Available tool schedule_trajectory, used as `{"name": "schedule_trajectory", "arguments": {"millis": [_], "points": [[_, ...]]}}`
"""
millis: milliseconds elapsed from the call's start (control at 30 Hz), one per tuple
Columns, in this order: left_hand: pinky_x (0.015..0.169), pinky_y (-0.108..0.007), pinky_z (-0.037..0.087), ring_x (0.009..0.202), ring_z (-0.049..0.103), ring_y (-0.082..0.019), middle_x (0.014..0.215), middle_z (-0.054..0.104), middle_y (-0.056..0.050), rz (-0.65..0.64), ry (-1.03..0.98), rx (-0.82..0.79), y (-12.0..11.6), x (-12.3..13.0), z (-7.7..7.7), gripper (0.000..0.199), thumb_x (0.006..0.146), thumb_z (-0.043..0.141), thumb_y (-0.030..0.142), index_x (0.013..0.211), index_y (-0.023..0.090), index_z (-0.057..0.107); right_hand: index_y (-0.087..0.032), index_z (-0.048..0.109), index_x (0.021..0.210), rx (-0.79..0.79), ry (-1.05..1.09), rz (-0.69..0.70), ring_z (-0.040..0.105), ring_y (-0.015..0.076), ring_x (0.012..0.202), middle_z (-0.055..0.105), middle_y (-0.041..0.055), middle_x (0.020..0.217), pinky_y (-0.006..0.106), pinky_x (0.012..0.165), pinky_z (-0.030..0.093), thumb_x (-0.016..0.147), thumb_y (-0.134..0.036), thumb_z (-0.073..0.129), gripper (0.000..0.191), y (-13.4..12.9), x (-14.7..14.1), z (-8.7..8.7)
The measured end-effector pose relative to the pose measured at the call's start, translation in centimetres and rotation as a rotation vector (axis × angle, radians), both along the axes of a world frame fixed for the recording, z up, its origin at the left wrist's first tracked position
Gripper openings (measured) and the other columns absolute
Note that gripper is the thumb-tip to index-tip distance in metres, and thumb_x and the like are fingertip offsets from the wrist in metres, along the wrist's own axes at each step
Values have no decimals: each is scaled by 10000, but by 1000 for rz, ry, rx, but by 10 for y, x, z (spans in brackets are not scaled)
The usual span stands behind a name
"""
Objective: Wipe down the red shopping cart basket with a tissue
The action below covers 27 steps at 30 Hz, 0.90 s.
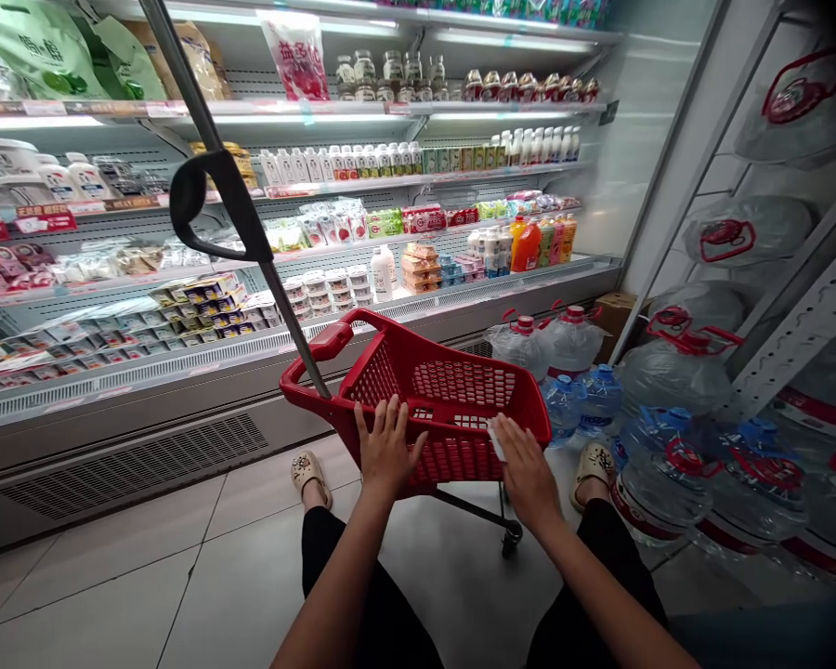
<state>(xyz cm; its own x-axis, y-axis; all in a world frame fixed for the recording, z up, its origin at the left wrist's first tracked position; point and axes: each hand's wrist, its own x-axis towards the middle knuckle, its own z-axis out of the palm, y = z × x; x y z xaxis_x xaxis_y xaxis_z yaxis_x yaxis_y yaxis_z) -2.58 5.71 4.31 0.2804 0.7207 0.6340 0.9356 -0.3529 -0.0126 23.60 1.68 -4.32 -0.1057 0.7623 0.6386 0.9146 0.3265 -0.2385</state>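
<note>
Red plastic forms the basket of the shopping cart (pixel 452 462) in front of you, standing on the tiled floor (pixel 251 576) between your two beige shoes (pixel 312 477). Your left hand (pixel 387 448) is spread, palm down, over the basket's near edge towards its left end, with the thumb held out to the right. Your right hand (pixel 529 472) is at the near right corner, its fingers straight and pressed together over a white wipe (pixel 496 440); you cannot tell whether the hidden thumb pinches it. Just beyond the cart's near left corner, a metal pole (pixel 195 88) slants up to the left, carrying a black looped grip (pixel 241 206). The red handle (pixel 331 341) juts from the cart's left end, and a dark caster (pixel 511 537) shows below its near right corner. Past the far edge runs a lit refrigerated case (pixel 460 295) of bottles, tubs and packets. To your right, large clear water jugs (pixel 661 488) stand on the floor.
</note>
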Motion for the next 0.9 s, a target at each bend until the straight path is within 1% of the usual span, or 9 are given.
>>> {"name": "schedule_trajectory", "arguments": {"millis": [133,233,333,433,567,633,733,800,900], "points": [[1272,-704,-56,1452,462,-390,1595,490,-139,-6,-3,-18,-3,11,-4,706,975,559,459,1609,207,379,-254,36,1685,28,-33,129,317,212,1558,318,35,1698,479,1276,307,924,-20,314,843,16,-68,21],[1276,-685,-73,1511,395,-356,1660,388,-114,-36,25,-42,-6,16,-4,804,935,569,336,1660,216,245,-250,20,1684,69,9,210,330,203,1552,344,46,1686,468,1273,311,955,-45,307,810,26,-97,31],[1319,-596,5,1550,340,-298,1706,283,-74,-94,66,-58,-11,10,2,820,927,551,266,1670,221,207,-275,37,1684,80,6,251,335,198,1550,367,29,1677,476,1277,299,940,-31,305,827,29,-89,32],[1338,-500,67,1542,362,-251,1702,295,-55,-115,66,-45,-14,-6,17,708,980,506,276,1650,220,284,-290,78,1684,65,-17,223,350,200,1543,394,24,1665,487,1282,287,923,-7,298,841,28,-57,25],[1265,-674,-133,1455,484,-330,1616,464,-40,-54,13,-5,-9,-23,38,549,1019,500,375,1560,294,462,-290,106,1683,57,-14,146,364,213,1537,415,41,1654,513,1280,287,931,-18,304,824,29,-21,12],[1230,-719,-164,1387,549,-347,1548,555,-42,-54,4,-20,-6,-23,45,482,1014,517,406,1483,301,556,-284,120,1683,63,-2,129,365,219,1537,415,48,1654,524,1279,288,932,-27,311,816,31,-14,8],[1248,-724,-67,1316,601,-350,1517,590,-63,-76,18,-56,-4,-15,51,448,991,545,420,1408,278,623,-267,161,1679,74,38,114,370,221,1534,437,64,1640,522,1276,295,937,-33,307,792,36,-20,9],[1240,-740,-7,1318,595,-371,1596,496,-87,-72,32,-50,-7,-7,54,483,977,554,432,1428,267,607,-259,188,1676,86,64,138,377,217,1530,455,69,1628,514,1278,293,948,-42,306,768,40,-36,17],[1223,-746,39,1400,521,-391,1699,300,-120,-97,76,-38,-14,1,58,566,982,536,452,1514,261,514,-244,218,1669,96,95,253,377,215,1529,452,70,1630,511,1284,289,986,-83,320,709,46,-79,37]]}}
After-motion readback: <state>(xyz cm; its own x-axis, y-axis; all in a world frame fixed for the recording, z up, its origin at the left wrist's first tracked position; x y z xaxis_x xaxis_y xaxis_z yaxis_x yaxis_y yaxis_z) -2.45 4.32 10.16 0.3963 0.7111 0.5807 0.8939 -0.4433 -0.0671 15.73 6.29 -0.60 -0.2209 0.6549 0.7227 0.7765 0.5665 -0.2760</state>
